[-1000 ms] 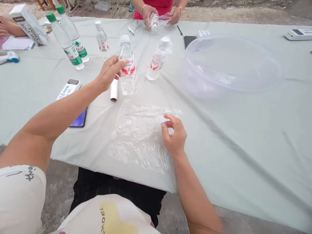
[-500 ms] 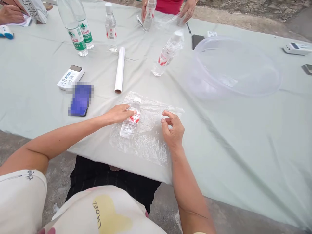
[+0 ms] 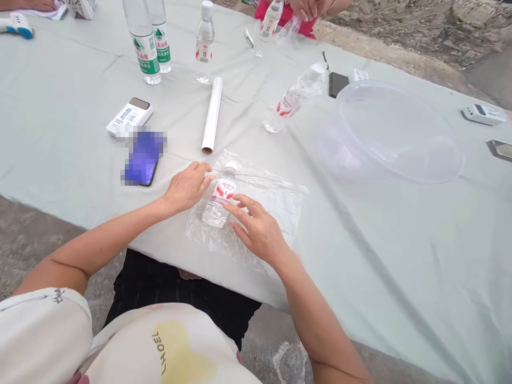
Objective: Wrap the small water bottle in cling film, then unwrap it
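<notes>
A small clear water bottle (image 3: 224, 190) with a white cap and a red-and-white label lies on a crinkled sheet of clear plastic film (image 3: 288, 205) near the table's front edge. My left hand (image 3: 187, 186) is just left of the bottle's upper part, fingers slightly bent and apart, gripping nothing. From the right, my right hand (image 3: 260, 229) reaches over the film with fingers spread, its fingertips at the bottle's side by the label. Whether those tips press on the bottle I cannot tell. Beyond the film lies a white roll (image 3: 212, 114) with a cardboard core.
A phone (image 3: 144, 159) and white power bank (image 3: 130, 116) lie to the left. Large bottles (image 3: 144, 56) and a small bottle (image 3: 205, 42) stand behind. A film-wrapped bottle (image 3: 294, 98) leans near a clear plastic basin (image 3: 400, 130). Another person's hands (image 3: 312, 8) hold film across the table.
My left hand has let go of the bottle and drawn slightly left. My right hand has moved left across the film to the bottle. The other person's hands have shifted, bunching film.
</notes>
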Available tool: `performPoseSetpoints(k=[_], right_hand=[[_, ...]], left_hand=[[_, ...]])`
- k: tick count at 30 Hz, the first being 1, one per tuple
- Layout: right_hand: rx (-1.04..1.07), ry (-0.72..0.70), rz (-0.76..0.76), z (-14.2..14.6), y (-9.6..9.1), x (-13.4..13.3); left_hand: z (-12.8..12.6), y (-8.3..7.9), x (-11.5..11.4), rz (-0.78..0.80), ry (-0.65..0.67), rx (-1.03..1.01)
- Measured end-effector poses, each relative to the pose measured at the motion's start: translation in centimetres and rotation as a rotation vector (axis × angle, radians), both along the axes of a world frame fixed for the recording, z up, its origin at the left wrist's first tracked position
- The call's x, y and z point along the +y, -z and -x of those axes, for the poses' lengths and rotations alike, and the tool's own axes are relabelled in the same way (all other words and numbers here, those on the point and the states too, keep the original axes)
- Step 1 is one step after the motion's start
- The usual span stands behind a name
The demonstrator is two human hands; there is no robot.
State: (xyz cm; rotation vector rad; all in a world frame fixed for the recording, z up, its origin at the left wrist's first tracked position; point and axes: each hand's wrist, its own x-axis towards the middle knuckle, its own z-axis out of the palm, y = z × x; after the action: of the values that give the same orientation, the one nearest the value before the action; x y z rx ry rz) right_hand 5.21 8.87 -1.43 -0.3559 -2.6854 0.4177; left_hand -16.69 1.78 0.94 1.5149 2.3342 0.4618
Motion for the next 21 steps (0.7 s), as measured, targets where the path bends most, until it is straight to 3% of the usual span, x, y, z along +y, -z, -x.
performPoseSetpoints(k=[4,7,11,14,19,21], right_hand=[[-0.043,-0.066,-0.120,1.4,-0.3,-0.7],[-0.012,-0.104,-0.106,2.1,-0.8,0.4],[-0.016,-0.077,-0.050,4.9,-1.9,3.2],[-0.206,-0.016,-0.090,8.6,-2.8,4.9],[-0.602,-0.011,-0.167,14.5,-3.4,5.7],[-0.630,-0.007,-0.133,16.0,-3.1,5.7]], left_hand=[[-0.4,0.6,-4.2,0.092,-0.108,0.157],[-1.8,1.5,-6.9,0.171,-0.064,0.196],[-3.7,3.1,-8.6,0.175,-0.001,0.198],[-4.6,4.0,-9.0,0.075,-0.034,0.174],[-5.6,4.5,-9.5,-0.234,-0.076,0.003],[-5.9,4.6,-9.7,-0.328,-0.073,-0.050]])
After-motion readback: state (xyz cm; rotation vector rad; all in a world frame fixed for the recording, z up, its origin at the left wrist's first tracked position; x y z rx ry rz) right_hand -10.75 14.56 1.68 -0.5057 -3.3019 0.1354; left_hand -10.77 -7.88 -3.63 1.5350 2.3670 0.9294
